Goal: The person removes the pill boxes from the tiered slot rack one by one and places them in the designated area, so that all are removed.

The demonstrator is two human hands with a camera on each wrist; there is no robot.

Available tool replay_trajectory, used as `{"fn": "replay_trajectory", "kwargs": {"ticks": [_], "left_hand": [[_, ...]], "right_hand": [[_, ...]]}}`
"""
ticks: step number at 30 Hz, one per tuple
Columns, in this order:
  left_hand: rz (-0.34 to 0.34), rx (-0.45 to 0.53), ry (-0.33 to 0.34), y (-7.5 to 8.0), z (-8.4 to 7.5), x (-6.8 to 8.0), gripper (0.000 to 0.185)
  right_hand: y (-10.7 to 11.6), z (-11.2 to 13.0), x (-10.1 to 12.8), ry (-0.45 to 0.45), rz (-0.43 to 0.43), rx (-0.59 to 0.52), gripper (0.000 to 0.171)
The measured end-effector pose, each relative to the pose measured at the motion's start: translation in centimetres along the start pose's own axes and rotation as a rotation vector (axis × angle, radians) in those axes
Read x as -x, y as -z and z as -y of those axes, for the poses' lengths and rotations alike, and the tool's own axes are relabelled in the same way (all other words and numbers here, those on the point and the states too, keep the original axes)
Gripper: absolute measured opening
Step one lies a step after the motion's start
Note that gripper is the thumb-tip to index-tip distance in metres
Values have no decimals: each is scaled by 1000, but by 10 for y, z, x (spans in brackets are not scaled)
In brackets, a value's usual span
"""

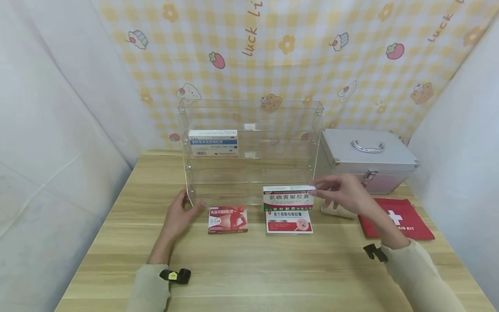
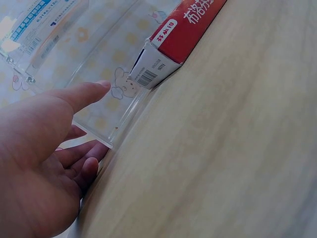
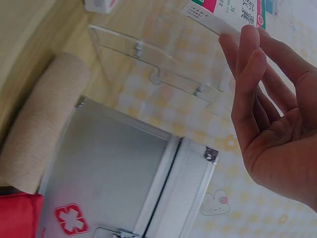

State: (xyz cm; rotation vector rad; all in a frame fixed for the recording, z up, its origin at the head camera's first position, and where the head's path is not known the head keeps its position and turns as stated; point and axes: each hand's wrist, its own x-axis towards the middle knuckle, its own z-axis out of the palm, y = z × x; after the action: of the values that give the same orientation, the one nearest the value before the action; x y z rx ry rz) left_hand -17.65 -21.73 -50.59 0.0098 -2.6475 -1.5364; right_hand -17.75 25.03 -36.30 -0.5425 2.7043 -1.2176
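Right hand (image 1: 341,193): the grip is narrow, pinching the green-and-white box (image 1: 288,199) at its right end, in front of the lower shelves of the clear rack (image 1: 273,158). Left hand (image 1: 181,216): the grip straddles the rack's lower left corner, thumb on one side, fingers on the other; its pressure cannot be told.

For good handling, keep the box level and its printed face forward, hold only the end, and clear the shelf lip before lowering. Brace the rack lightly; it looks light enough to slide.

The counter (image 1: 273,277) is wood-grained. On it, before the rack, lie a red box (image 1: 228,219) and a red-and-white box (image 1: 289,223), the latter just below the held one in the head view. A metal case (image 1: 366,158) and red pouch (image 1: 409,225) stand to the right. A yellow-checked cloth (image 1: 249,65) hangs behind; white drapes (image 1: 58,130) flank the counter.
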Motion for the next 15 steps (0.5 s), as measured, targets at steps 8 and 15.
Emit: {"fn": "replay_trajectory", "kwargs": {"ticks": [8, 15], "left_hand": [[-1, -8, -6, 1, 1, 0, 79], [4, -12, -3, 1, 1, 1, 82]], "right_hand": [[-11, -12, 17, -25, 18, -18, 26], [-20, -22, 35, -43, 82, -64, 27]]}}
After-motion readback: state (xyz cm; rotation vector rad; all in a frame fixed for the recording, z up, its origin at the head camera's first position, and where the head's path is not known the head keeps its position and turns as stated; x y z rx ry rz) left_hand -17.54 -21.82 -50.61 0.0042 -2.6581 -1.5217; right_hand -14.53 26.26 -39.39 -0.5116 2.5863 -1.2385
